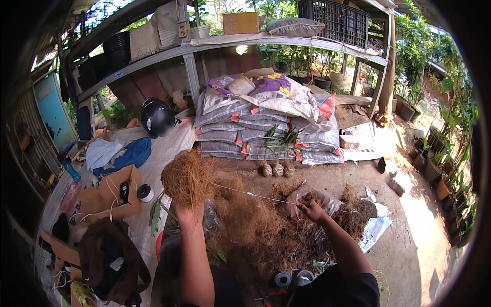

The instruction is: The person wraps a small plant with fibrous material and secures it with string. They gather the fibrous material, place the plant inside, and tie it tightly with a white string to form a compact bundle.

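Observation:
My left hand (190,215) holds up a shaggy ball of brown coconut fibre (188,178) from below. A thin white string (251,194) runs taut from the ball to my right hand (312,210), whose fingers pinch its other end. Green leaves (155,215) hang beside the left wrist; whether they belong to the ball I cannot tell. Beneath both hands spreads a heap of loose coconut fibre (249,218). Behind the right hand lies an open clear plastic bag (301,193) with brown material in it.
Three wrapped plant balls (277,169) stand before stacked grey sacks (222,136). Spools (282,279) and red-handled pliers (272,294) lie near my body. On the left are a cardboard box (130,180), a white reel (145,193), a dark bag (111,257) and a black helmet (155,117). Potted plants (433,169) line the right.

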The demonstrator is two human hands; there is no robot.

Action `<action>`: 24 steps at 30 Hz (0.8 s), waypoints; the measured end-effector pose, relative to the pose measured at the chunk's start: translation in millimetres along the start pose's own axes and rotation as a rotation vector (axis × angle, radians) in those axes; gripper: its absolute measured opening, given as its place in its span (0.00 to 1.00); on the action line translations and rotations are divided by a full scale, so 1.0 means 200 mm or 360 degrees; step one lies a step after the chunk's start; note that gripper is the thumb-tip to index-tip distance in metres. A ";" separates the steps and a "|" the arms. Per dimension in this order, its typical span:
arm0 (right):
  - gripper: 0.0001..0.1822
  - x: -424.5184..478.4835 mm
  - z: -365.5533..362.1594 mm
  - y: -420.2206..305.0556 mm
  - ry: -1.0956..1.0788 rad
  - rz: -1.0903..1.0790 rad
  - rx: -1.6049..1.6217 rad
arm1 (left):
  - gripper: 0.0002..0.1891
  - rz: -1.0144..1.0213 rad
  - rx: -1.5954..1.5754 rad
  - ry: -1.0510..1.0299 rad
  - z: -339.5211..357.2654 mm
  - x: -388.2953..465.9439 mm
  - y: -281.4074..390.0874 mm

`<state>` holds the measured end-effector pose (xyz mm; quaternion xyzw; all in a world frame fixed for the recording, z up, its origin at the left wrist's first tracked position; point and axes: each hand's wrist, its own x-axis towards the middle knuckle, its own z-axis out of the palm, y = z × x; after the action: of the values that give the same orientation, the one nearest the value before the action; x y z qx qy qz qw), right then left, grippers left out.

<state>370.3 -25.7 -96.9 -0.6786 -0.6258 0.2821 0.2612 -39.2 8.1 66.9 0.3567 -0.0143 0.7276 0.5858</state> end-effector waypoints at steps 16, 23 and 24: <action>0.18 -0.05 0.04 -0.39 0.0259 -0.0435 -0.0744 | 0.31 -0.0080 -0.0436 -0.0034 0.18 -0.04 -0.04; 0.21 -0.11 0.51 -0.91 -0.0007 -0.0833 0.0427 | 0.25 -0.0241 -0.0297 0.0515 0.08 -0.07 -0.17; 0.20 -0.11 0.54 -0.94 0.0033 -0.0780 0.0490 | 0.24 -0.0265 -0.0303 0.0552 0.08 -0.07 -0.17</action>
<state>160.3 -33.1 -38.6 -0.4625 -0.7182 0.2954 0.4279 -0.2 0.7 58.6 0.1692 0.0474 0.7225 0.6687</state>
